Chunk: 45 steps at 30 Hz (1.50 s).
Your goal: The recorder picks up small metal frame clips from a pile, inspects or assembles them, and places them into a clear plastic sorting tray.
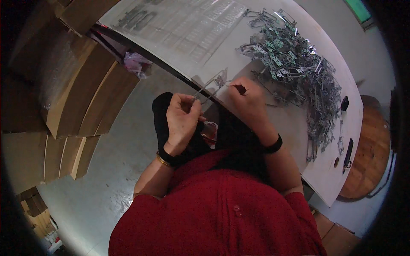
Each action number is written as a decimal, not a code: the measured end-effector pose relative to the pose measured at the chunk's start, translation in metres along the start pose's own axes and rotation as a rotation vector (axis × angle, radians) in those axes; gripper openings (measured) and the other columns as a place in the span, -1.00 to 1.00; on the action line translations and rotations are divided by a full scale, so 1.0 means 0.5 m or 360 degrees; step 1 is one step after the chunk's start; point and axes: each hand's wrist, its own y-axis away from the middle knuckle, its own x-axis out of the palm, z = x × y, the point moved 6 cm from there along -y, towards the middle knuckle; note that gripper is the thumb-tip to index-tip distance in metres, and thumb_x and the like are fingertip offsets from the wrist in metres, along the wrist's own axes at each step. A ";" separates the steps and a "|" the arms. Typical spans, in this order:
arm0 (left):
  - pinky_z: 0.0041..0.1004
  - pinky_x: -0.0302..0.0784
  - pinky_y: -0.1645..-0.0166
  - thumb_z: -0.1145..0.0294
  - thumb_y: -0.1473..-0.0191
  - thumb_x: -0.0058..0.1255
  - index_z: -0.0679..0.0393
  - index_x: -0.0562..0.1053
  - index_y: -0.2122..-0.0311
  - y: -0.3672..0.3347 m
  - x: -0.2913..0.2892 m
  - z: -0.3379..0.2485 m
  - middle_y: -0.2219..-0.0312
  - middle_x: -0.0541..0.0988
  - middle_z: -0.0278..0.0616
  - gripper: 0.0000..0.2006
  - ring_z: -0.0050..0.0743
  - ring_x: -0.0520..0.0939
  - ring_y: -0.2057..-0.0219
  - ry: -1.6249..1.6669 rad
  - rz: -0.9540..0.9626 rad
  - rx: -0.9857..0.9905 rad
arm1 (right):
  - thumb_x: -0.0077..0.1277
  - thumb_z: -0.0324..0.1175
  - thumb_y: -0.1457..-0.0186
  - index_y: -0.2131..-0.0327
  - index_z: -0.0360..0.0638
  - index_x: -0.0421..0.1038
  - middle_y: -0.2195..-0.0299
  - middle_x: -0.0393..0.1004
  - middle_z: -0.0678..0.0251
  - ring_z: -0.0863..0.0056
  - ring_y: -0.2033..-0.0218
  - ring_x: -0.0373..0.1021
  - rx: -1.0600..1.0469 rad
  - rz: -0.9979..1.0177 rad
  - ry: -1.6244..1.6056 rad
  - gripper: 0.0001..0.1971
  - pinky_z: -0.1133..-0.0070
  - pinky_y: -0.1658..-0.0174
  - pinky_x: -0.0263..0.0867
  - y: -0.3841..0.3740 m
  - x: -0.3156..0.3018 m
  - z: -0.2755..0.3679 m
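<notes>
My left hand (181, 121) is closed in a pinch on one end of a thin metal wire bracket (219, 81), held over the table's near edge. The bracket has two long parallel rods and a small plate at its far end. My right hand (250, 101) is closed just to the right of that plate, its thumb and finger pinching a small thin piece that I cannot make out clearly. A large tangled heap of similar metal brackets (294, 64) lies on the white table (237, 64), beyond and to the right of my right hand.
Cardboard boxes (70, 96) stand stacked at the left beside the grey floor (115, 149). A clear plastic sheet (183, 30) covers the table's far left. At the right are a black tool (349, 152), a small black object (345, 103) and a round wooden stool (369, 149).
</notes>
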 end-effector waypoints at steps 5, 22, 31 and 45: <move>-0.52 0.61 0.48 0.52 -0.21 0.12 0.27 0.35 0.18 0.002 0.004 -0.003 0.47 0.55 -0.24 -0.83 -0.58 0.60 0.54 -0.0002 0.0002 -0.0008 | 0.12 -0.46 -0.07 0.40 -0.20 0.48 0.45 0.52 0.11 0.05 0.40 0.48 -0.0118 -0.0061 0.0070 -0.95 0.30 0.32 0.39 -0.001 0.004 -0.002; -0.53 0.59 0.48 0.51 -0.21 0.12 0.29 0.36 0.17 0.000 0.001 -0.001 0.48 0.55 -0.24 -0.81 -0.58 0.60 0.55 -0.0023 0.0001 0.0011 | 0.13 -0.48 -0.06 0.39 -0.19 0.45 0.46 0.50 0.12 0.06 0.43 0.47 -0.0175 -0.0001 0.0012 -0.94 0.28 0.35 0.38 -0.003 0.009 0.002; -0.53 0.58 0.49 0.53 -0.22 0.11 0.28 0.35 0.17 -0.001 0.002 -0.001 0.48 0.54 -0.27 -0.83 -0.60 0.59 0.56 -0.0004 0.0016 0.0003 | 0.11 -0.45 -0.10 0.40 -0.20 0.46 0.47 0.51 0.10 0.03 0.42 0.48 -0.0078 0.0041 -0.0021 -0.94 0.27 0.36 0.37 -0.003 0.010 -0.007; -0.51 0.62 0.46 0.52 -0.21 0.11 0.30 0.36 0.16 -0.001 -0.001 -0.004 0.46 0.55 -0.23 -0.81 -0.59 0.59 0.54 -0.0042 -0.0004 -0.0027 | 0.12 -0.44 -0.10 0.39 -0.22 0.48 0.46 0.51 0.07 0.05 0.41 0.49 0.0044 0.0121 -0.0088 -0.93 0.31 0.33 0.39 -0.001 -0.001 -0.007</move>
